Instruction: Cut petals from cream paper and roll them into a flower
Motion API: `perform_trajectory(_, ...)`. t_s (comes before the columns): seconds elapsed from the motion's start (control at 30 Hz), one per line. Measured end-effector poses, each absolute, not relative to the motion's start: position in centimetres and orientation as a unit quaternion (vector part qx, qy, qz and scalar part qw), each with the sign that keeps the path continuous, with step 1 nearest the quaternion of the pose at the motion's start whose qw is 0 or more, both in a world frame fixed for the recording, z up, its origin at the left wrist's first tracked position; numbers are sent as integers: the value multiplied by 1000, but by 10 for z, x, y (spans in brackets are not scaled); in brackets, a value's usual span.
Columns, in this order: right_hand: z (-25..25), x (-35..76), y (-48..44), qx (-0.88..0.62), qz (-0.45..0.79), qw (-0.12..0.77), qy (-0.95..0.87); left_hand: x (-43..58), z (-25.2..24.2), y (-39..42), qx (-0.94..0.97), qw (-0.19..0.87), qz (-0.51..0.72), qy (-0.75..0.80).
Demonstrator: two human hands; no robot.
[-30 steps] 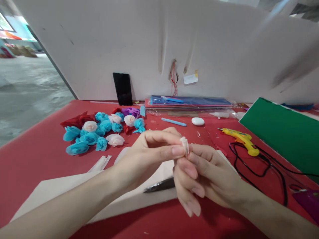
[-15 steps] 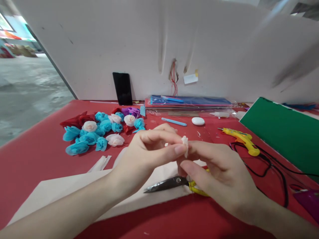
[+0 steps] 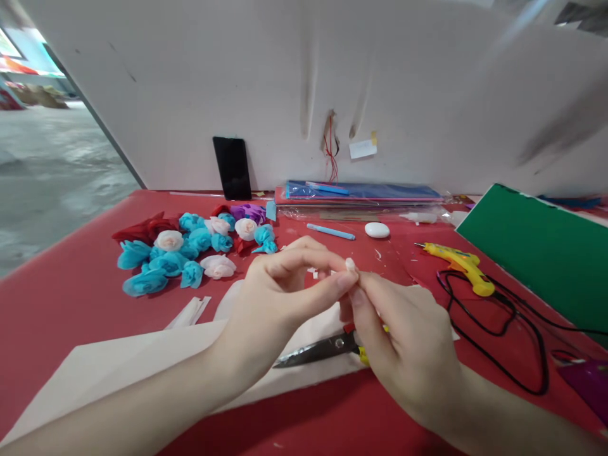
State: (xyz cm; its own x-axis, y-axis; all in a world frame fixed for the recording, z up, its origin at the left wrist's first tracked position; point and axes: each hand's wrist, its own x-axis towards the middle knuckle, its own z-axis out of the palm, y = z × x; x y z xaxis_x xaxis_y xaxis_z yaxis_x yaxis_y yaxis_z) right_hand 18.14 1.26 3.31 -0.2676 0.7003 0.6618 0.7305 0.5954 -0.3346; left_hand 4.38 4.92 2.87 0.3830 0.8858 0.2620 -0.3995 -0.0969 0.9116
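Note:
A small piece of rolled white crepe paper (image 3: 350,264) shows just above my meeting fingertips; most of it is hidden. My left hand (image 3: 285,291) pinches it between thumb and forefinger. From the other side, my right hand (image 3: 408,335) closes thumb and forefinger on its lower part. Beneath the hands, scissors (image 3: 318,351) with yellow handles lie on a pale paper sheet (image 3: 118,361), their handles partly covered by my right hand. To the left sits a cluster of crepe paper flowers (image 3: 166,263) in blue, pale pink, red and purple.
A yellow glue gun (image 3: 458,263) with a black cord lies at right, before a leaning green board (image 3: 541,259). At the back are a phone (image 3: 232,168), wrapped paper packs (image 3: 361,193), a blue pen (image 3: 331,231) and a white oval object (image 3: 377,230). Cut paper strips (image 3: 190,312) lie at left.
My right thumb has moved up and now pinches with the forefinger at the paper piece, where before it was apart. Less of the paper shows between my fingers.

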Motion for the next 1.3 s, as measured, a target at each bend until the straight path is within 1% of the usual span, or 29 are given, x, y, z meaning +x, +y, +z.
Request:
perform_trajectory(0.1,34,185,13,-436,60,407,-801,42,29,51,548,639,500,205)
perform_trajectory(0.3,38,189,11,-406,256,415,-773,38,33,51,569,632,487,200)
perform_trajectory(0.4,41,189,11,-395,340,418,-744,37,35,51,564,662,461,175)
perform_trajectory(0.53,46,190,15,-342,484,397,-701,35,36,53,544,714,416,147)
perform_trajectory(0.63,47,192,17,-315,530,389,-684,35,35,55,528,737,394,150)
perform_trajectory(0.7,48,193,17,-320,516,394,-690,34,34,56,525,737,395,159)
perform_trajectory(0.77,48,193,14,-353,459,401,-711,35,34,56,528,723,413,166)
perform_trajectory(0.9,45,188,10,-421,277,404,-764,37,34,55,531,680,466,196)
perform_trajectory(1.0,39,184,11,-435,137,418,-786,39,33,53,529,660,487,218)
perform_trajectory(1.07,36,182,12,-438,72,423,-790,41,32,52,532,643,499,235)
perform_trajectory(1.17,33,180,13,-440,26,432,-787,42,29,51,538,613,519,255)
perform_trajectory(1.3,33,180,13,-456,32,431,-778,43,28,50,537,611,527,246)
